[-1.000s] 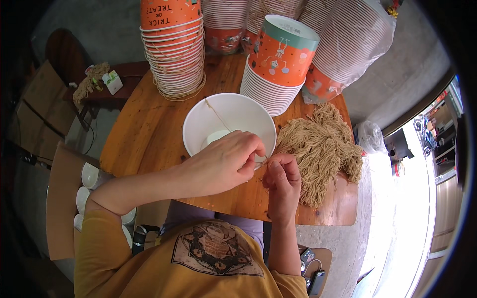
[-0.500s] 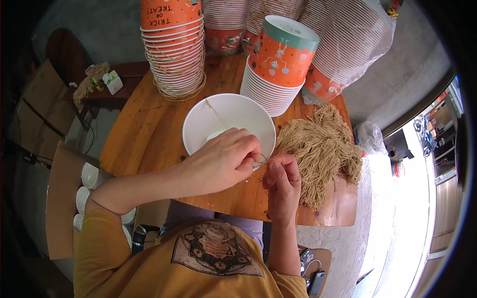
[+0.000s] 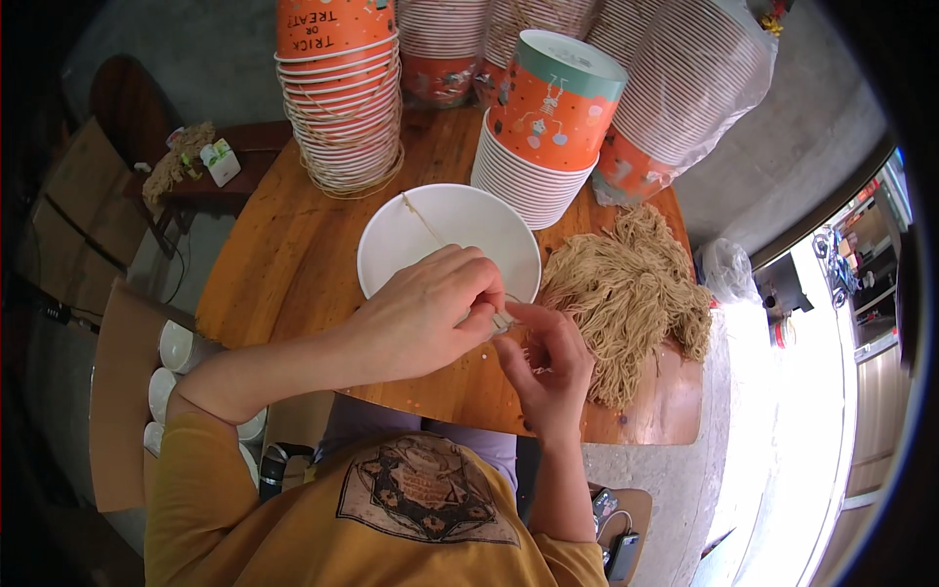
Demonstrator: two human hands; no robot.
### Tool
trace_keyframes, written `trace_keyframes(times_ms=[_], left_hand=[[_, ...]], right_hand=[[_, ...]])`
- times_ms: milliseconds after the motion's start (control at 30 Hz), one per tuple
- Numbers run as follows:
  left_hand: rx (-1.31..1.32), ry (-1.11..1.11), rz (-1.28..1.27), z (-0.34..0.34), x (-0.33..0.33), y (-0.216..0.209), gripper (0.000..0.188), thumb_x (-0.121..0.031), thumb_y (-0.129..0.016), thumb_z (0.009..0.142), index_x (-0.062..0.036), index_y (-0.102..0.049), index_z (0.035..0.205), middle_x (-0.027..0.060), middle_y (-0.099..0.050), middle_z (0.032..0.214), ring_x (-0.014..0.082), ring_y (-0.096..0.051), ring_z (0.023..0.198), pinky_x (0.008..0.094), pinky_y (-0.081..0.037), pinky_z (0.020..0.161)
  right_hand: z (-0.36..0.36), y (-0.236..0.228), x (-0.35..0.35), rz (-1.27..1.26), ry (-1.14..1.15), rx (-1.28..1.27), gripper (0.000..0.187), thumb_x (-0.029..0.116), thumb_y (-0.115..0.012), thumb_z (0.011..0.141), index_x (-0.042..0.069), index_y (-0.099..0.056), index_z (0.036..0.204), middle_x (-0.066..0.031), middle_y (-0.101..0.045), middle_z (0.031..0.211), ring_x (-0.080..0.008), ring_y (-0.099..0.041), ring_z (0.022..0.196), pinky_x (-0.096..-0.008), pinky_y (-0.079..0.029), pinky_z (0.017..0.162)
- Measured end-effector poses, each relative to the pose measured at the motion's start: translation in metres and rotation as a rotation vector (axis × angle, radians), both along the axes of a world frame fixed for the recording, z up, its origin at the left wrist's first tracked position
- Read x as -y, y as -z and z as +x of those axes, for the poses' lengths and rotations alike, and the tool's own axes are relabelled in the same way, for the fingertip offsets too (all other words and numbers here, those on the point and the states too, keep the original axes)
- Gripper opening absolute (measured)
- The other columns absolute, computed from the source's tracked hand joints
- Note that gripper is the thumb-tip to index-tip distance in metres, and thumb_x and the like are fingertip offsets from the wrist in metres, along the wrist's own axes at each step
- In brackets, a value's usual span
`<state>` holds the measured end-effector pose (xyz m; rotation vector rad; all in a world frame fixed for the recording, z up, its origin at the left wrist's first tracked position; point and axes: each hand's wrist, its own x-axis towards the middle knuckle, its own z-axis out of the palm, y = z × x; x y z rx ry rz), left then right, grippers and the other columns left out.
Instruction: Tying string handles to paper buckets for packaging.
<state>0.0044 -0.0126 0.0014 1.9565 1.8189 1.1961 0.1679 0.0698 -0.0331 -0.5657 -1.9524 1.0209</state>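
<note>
A white paper bucket [image 3: 386,235] stands mouth up on the wooden table in front of me. A thin tan cord [image 3: 423,219] runs from its far rim down across the inside. My left hand [image 3: 421,308] reaches over the near side, thumb and fingers pinched on the cord at the near right rim. Against those fingertips is my right hand [image 3: 556,367], its forefinger and thumb curved around the same spot, seemingly on the cord's end. The fingers partly hide the cord there. A loose heap of tan cords [image 3: 626,303] lies just right of my right hand.
Nested orange-and-white buckets [image 3: 342,117] with cords round them rise at the back left of the table [image 3: 264,264]. An upside-down bucket stack [image 3: 533,176] stands beyond the white bucket. Wrapped stacks [image 3: 685,88] fill the back right. A cardboard box [image 3: 122,391] of buckets is at left.
My right hand has turned and its fingers have spread from a tight pinch, moving left to my left fingertips. My left hand has hardly moved; the bucket has shifted very slightly left.
</note>
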Motion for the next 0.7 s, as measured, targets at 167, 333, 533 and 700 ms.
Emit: trace_keyframes(times_ms=[167,333,533,700], left_hand=[[-0.041,0.027,0.037,0.002,0.001,-0.006,0.012,-0.002,-0.06,0.083,-0.0032,-0.049,0.089,0.0104,-0.055,0.087,0.0302,-0.055,0.086,0.0406,-0.047,0.075],[-0.206,-0.01,0.176,0.0,0.006,-0.004,0.015,-0.001,-0.062,0.082,-0.0033,-0.05,0.09,0.0102,-0.054,0.086,0.0299,-0.055,0.083,0.0392,-0.046,0.071],[-0.145,0.002,0.019,-0.004,0.018,-0.009,0.02,-0.007,-0.066,0.082,-0.0045,-0.051,0.095,0.0086,-0.055,0.087,0.028,-0.056,0.082,0.0383,-0.047,0.071],[-0.281,0.117,0.019,-0.02,0.042,0.006,0.023,-0.014,-0.069,0.083,-0.0055,-0.056,0.099,0.0053,-0.057,0.091,0.0245,-0.057,0.087,0.0367,-0.048,0.074]], right_hand=[[-0.001,0.002,-0.003,0.386,0.094,0.064,0.021,0.002,-0.074,0.077,0.008,-0.064,0.093,-0.0024,-0.051,0.066,-0.0175,-0.047,0.058,-0.031,-0.039,0.053],[0.003,-0.004,0.004,0.491,0.118,0.123,0.019,0.0,-0.073,0.077,0.007,-0.062,0.091,-0.0033,-0.055,0.068,-0.0199,-0.051,0.059,-0.0327,-0.043,0.055],[0.019,-0.018,-0.003,0.364,-0.054,0.231,0.026,0.002,-0.073,0.078,0.007,-0.061,0.1,-0.0052,-0.057,0.076,-0.0213,-0.056,0.068,-0.0338,-0.047,0.062],[0.034,-0.048,-0.016,0.704,0.041,0.409,0.027,0.001,-0.072,0.076,0.007,-0.062,0.101,-0.0048,-0.057,0.083,-0.0252,-0.058,0.076,-0.0382,-0.049,0.064]])
